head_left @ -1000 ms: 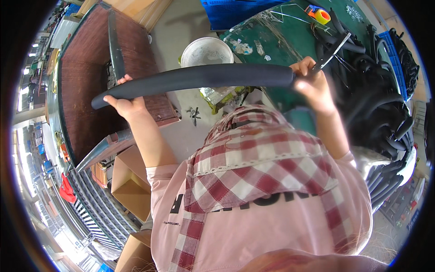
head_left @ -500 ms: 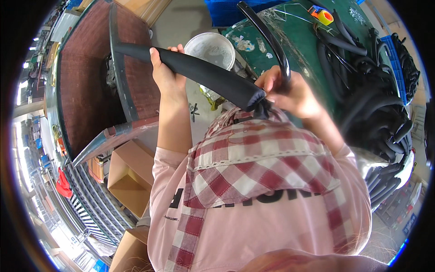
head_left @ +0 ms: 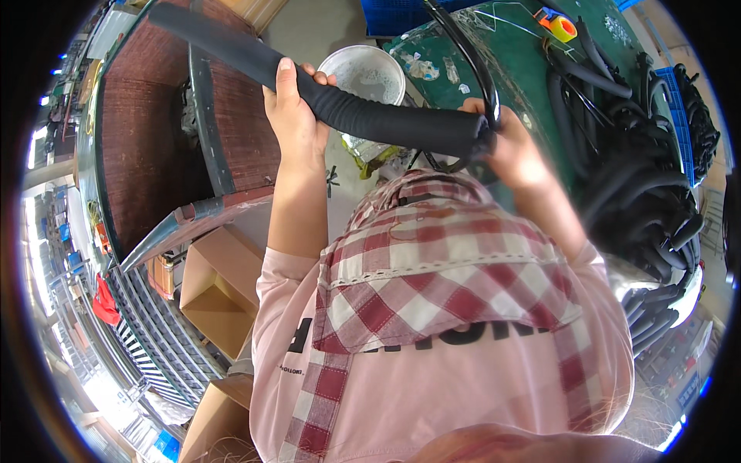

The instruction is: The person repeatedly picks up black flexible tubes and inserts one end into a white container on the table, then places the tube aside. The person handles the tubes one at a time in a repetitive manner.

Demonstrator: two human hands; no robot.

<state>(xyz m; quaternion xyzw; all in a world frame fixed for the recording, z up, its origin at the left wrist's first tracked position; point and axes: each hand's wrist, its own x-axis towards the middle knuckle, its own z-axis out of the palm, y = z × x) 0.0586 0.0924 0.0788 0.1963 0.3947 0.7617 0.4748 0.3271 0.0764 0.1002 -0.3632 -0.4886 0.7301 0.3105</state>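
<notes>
A thick black foam tube point(head_left: 386, 119) runs from the upper left down to the right, held up in front of my chest. My left hand point(head_left: 292, 116) is wrapped around its middle. My right hand point(head_left: 505, 143) grips the tube's lower right end, where a thin black curved pipe point(head_left: 471, 54) enters it. The pipe arcs up toward the top of the view. Below the hands are my pink shirt and a red-and-white checked apron point(head_left: 432, 285).
A green worktable point(head_left: 525, 54) lies ahead with a pile of black foam tubes point(head_left: 656, 193) at the right and an orange tape measure point(head_left: 559, 27). A white bucket point(head_left: 363, 73) stands under the tube. A brown-topped bench point(head_left: 147, 139) and cardboard boxes point(head_left: 216, 285) are at the left.
The tube went from level across my chest to slanted up-left. My left hand slid along it toward the middle, and my right hand now holds the tube's end with the thin pipe.
</notes>
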